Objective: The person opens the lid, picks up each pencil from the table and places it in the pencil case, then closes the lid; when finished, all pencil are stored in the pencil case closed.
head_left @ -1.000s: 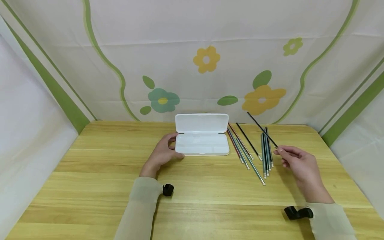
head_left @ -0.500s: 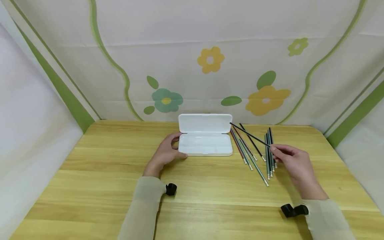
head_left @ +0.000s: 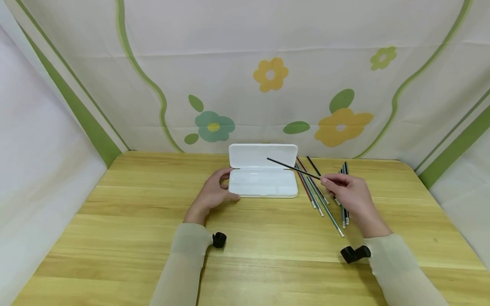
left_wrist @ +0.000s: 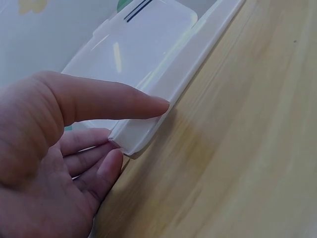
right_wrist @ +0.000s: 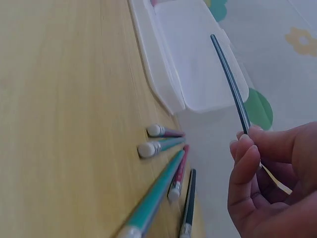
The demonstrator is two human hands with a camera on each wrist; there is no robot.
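Observation:
A white pencil case (head_left: 264,190) lies with its lid raised at the back of the table. My left hand (head_left: 212,193) holds its left end; in the left wrist view the thumb (left_wrist: 119,101) lies along the front wall and the other fingers reach round the corner. My right hand (head_left: 352,195) pinches a dark pencil (head_left: 283,163) near its lower end, the shaft slanting up and left across the case's right part. Seen from the right wrist, this pencil (right_wrist: 229,74) overlaps the raised lid (right_wrist: 193,64). The case's tray holds no pencils.
Several red, green and black pencils (head_left: 317,193) with white erasers lie fanned out right of the case. Another bundle of dark and green pencils (head_left: 344,219) lies partly hidden behind my right hand. A flowered cloth (head_left: 260,114) hangs behind the wooden table (head_left: 268,250).
My right hand has carried the pencil leftward from above the right bundle, its tip now in front of the lid. The left hand has stayed at the case's left end.

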